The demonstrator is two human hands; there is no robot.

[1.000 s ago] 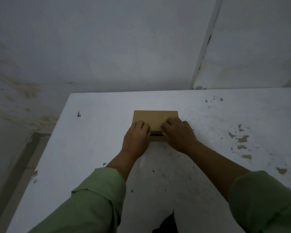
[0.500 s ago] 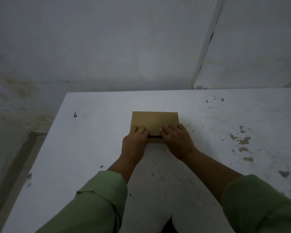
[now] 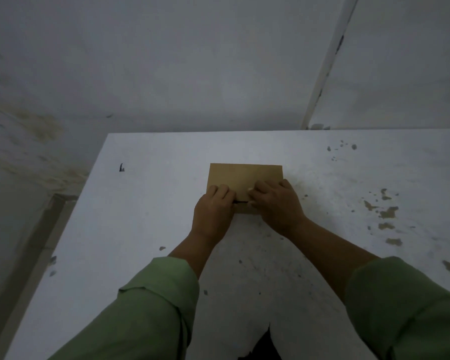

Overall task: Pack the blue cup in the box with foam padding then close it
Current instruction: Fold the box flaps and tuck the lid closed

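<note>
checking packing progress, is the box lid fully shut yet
Nearly shut: the box lid lies flat, but a thin dark gap shows at its near edge between the left hand and right hand.

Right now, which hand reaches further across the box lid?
The right hand: its fingers lie further up the cardboard box lid than those of the left hand, which stay near the front edge.

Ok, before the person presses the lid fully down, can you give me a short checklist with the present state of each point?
1. Box rests flat on the table: ok.
2. Left hand at the box's near edge: ok.
3. Right hand at the near edge, fingers on the lid: ok.
4. Lid fully shut: not ok, a dark gap shows between the hands.
5. Cup and foam inside: cannot tell, the lid hides them.
</note>
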